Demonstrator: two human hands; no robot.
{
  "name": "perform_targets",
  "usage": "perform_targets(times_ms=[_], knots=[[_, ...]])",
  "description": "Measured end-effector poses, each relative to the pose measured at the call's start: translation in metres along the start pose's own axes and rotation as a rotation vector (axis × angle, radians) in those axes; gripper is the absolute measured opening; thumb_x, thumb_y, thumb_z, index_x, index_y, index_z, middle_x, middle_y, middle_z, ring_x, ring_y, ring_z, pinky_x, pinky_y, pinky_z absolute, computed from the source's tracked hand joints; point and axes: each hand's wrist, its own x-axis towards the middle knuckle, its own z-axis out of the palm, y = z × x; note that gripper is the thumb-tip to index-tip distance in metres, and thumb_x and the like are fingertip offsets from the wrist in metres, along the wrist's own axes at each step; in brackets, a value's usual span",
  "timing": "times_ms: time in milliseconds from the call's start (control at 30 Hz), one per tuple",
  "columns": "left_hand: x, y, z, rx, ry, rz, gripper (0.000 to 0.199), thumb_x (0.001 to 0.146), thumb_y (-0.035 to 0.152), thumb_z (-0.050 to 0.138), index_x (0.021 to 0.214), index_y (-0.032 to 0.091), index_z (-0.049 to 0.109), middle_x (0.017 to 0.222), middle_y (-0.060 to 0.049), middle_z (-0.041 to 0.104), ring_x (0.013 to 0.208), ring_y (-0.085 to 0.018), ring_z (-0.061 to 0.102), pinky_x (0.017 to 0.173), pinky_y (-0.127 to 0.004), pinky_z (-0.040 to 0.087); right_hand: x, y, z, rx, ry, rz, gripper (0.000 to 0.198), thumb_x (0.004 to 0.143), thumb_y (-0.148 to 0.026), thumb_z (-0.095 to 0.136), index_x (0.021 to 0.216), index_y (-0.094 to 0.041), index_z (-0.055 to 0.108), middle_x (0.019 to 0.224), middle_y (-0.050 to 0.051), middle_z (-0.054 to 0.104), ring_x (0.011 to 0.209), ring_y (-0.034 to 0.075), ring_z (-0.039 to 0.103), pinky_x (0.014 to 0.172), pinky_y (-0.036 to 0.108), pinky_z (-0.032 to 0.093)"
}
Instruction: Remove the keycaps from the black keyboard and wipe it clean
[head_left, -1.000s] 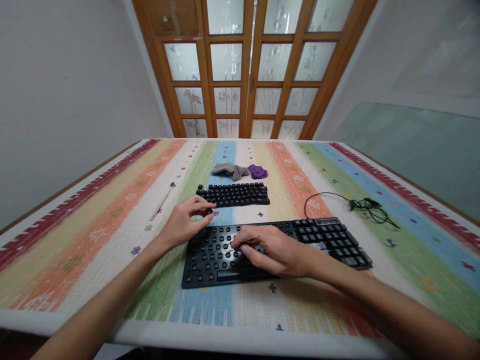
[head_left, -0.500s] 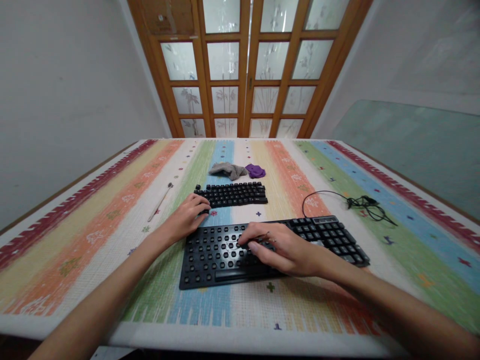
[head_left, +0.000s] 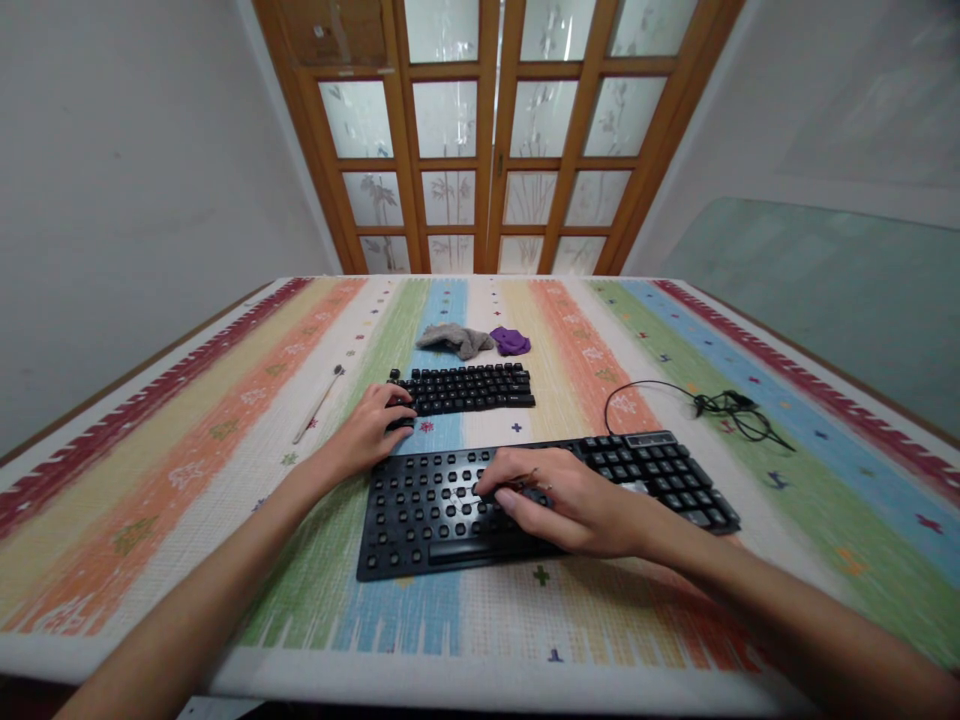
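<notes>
A black keyboard (head_left: 465, 552) lies at the near middle of the table. Its left and middle part shows bare key posts, while the right end carries keycaps. Over the bare part is my right hand (head_left: 559, 500), thumb and forefinger pinched together; a thin wire-like bit shows by the fingers, its kind unclear. Behind the keyboard, loose black keycaps (head_left: 472, 392) sit in rows as a block. My left hand (head_left: 375, 428) is at that block's near left corner, thumb and fingers closed about a black keycap (head_left: 402, 422).
A grey cloth (head_left: 456, 341) and a purple cloth (head_left: 511, 342) lie behind the keycap rows. To the left is a slim brush (head_left: 319, 405) with a dark head. The keyboard's bundled cable (head_left: 731, 405) rests at the right on the striped tablecloth (head_left: 187, 450).
My left hand has shifted very slightly left and stays at the corner of the keycap block. My right hand stays pinched over the keyboard, almost unmoved.
</notes>
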Motion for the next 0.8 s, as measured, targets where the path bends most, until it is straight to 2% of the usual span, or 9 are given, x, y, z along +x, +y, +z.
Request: perform_targets(times_ms=[800], knots=[[-0.0004, -0.0043, 0.0014, -0.053, 0.016, -0.049, 0.016, 0.088, 0.025, 0.059, 0.099, 0.019, 0.068, 0.115, -0.009, 0.055, 0.11, -0.026, 0.048, 0.099, -0.051, 0.043, -0.0006, -0.0026, -0.0011, -0.04, -0.005, -0.011, 0.017, 0.096, -0.017, 0.047, 0.103, -0.014, 0.061, 0.09, 0.006, 0.068, 0.078, 0.014, 0.061, 0.074, 0.026, 0.05]])
